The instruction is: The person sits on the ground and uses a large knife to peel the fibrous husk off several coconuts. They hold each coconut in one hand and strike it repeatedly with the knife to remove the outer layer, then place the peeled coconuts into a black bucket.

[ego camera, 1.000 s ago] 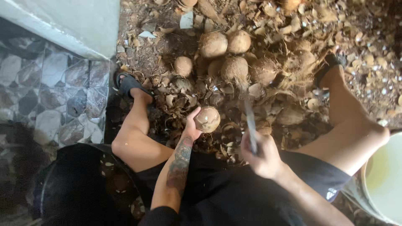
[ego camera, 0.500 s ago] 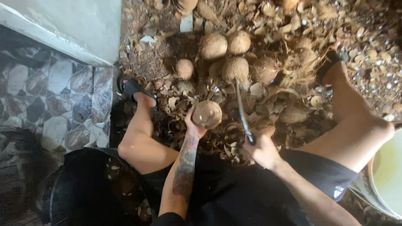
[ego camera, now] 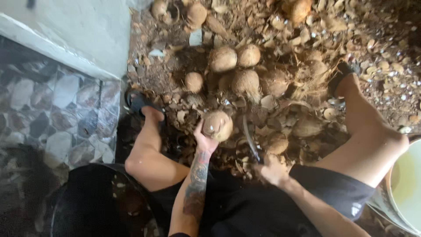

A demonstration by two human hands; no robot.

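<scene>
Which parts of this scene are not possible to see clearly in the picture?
Head view:
- Knife: blurred, so its edge is unclear; the right hand covers the handle.
- Coconut: its underside is hidden by the left hand.
- White bucket: cut off by the right edge; contents unclear.
- Left sandal: partly in shadow.
</scene>
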